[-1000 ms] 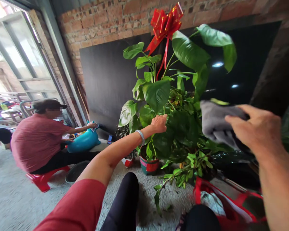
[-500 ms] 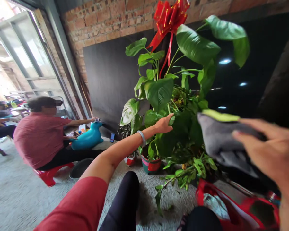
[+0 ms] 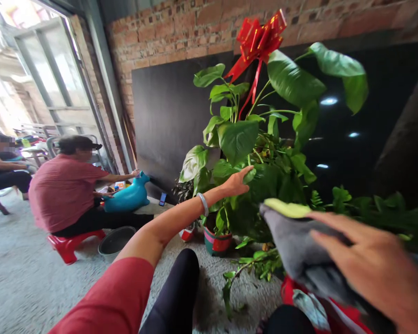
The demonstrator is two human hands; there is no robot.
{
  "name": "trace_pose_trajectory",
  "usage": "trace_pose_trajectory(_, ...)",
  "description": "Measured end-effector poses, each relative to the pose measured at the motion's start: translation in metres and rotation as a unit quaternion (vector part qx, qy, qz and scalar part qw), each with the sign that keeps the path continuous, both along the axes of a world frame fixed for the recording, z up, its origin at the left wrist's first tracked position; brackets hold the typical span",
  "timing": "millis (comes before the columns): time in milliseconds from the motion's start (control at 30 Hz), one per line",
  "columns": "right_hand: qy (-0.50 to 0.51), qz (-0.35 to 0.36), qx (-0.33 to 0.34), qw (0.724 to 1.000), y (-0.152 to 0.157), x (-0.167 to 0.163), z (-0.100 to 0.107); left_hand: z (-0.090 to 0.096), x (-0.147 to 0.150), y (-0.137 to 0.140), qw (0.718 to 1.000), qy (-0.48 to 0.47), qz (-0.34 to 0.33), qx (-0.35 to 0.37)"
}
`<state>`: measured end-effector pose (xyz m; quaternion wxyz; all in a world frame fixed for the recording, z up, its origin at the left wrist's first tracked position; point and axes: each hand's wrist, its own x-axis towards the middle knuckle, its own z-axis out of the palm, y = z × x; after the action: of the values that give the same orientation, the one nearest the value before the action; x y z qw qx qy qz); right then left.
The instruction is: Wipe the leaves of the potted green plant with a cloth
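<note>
My left hand (image 3: 237, 182), with a pale bangle on its wrist, reaches into a tall potted plant. Its fingers are closed at the edge of a large dark green leaf (image 3: 266, 178), and the hold is partly hidden. On the right, my right hand (image 3: 365, 260) grips a grey cleaning cloth (image 3: 289, 236) with a yellow-green side showing. Hand and cloth are blurred, below and to the right of that leaf. A broad glossy leaf (image 3: 238, 139) hangs just above my left hand. Higher up, a red ribbon bow (image 3: 259, 39) is tied to the plant.
A green and red flowerpot (image 3: 218, 243) stands on the concrete floor. By my right knee lies a red bag (image 3: 289, 290). At left, a person in a pink shirt (image 3: 66, 195) sits on a red stool (image 3: 78, 241), touching a blue animal-shaped toy (image 3: 127, 197) near a dark basin (image 3: 116, 241).
My right hand and the cloth have moved left and down, closer to the leaf. My left hand stays at the leaf. The camera view has shifted slightly.
</note>
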<state>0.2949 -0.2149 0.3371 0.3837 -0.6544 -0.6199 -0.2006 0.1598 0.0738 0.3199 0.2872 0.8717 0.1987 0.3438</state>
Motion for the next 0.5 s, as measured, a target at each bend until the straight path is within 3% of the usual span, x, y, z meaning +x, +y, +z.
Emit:
trace_pose_trajectory(67, 0.006, -0.019, 0.158, 0.987, 0.006, -0.002, 0.032, -0.007, 0.003, -0.009, 0.999, 0.002, -0.027, 0.034)
trace_pose_trajectory(133, -0.008, -0.066, 0.213, 0.975, 0.031, -0.011, 0.043, -0.015, 0.002, -0.022, 0.997, 0.009, -0.056, 0.059)
trace_pose_trajectory(200, -0.020, -0.101, 0.126, 0.987, 0.060, -0.019, 0.025, -0.025, -0.009, -0.033, 0.994, 0.026, -0.073, 0.074)
trace_pose_trajectory(267, -0.010, -0.088, -0.046, 0.995, 0.075, -0.020, -0.010, -0.035, -0.035, -0.039, 0.991, 0.069, -0.083, 0.076)
trace_pose_trajectory(333, 0.038, -0.034, -0.169, 0.984, 0.066, -0.009, -0.043, -0.043, -0.070, -0.037, 0.990, 0.095, -0.075, 0.067)
trace_pose_trajectory(367, 0.071, -0.005, -0.191, 0.979, 0.055, 0.000, -0.052, -0.045, -0.088, -0.033, 0.994, 0.076, -0.050, 0.057)
trace_pose_trajectory(433, 0.134, 0.023, -0.149, 0.979, 0.027, 0.018, -0.048, -0.043, -0.119, -0.021, 0.999, -0.008, 0.037, 0.020)
trace_pose_trajectory(500, 0.144, -0.004, -0.019, 0.989, 0.008, 0.023, -0.019, -0.035, -0.134, -0.007, 0.987, -0.094, 0.118, -0.060)
